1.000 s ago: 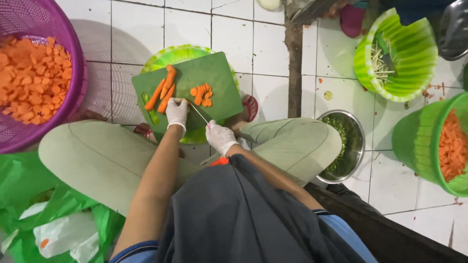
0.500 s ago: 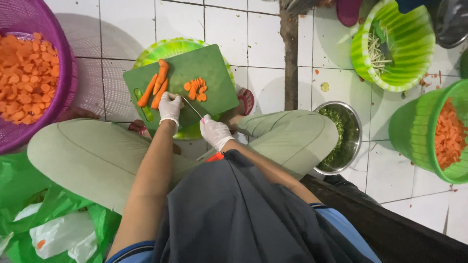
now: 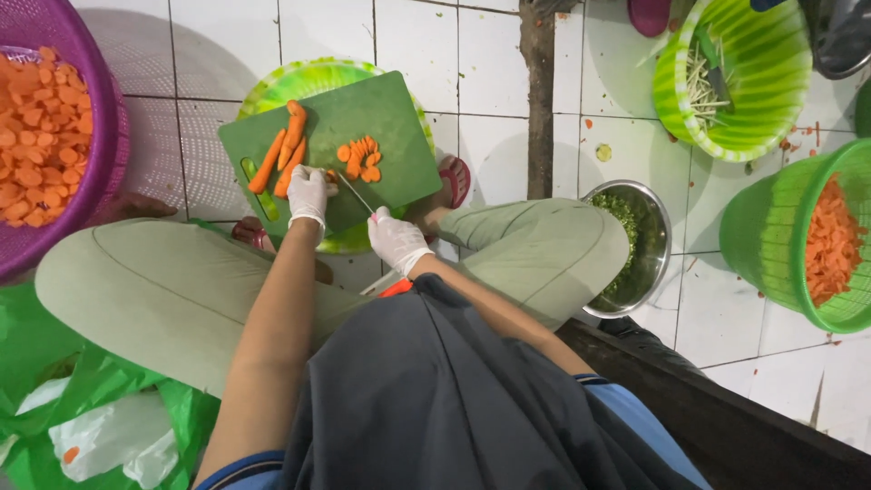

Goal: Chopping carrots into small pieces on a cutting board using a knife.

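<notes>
The gloved left hand [image 3: 308, 192] pins a carrot [image 3: 288, 170] on the green cutting board [image 3: 381, 113]; the right hand's [image 3: 396, 240] grip closes around a knife [image 3: 356, 192]. Best keep fingertips curled back and slices even.

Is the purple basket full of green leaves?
No, the purple plastic mesh basket holds round orange carrot slices; chopped greens sit in the round steel bowl instead.
</notes>
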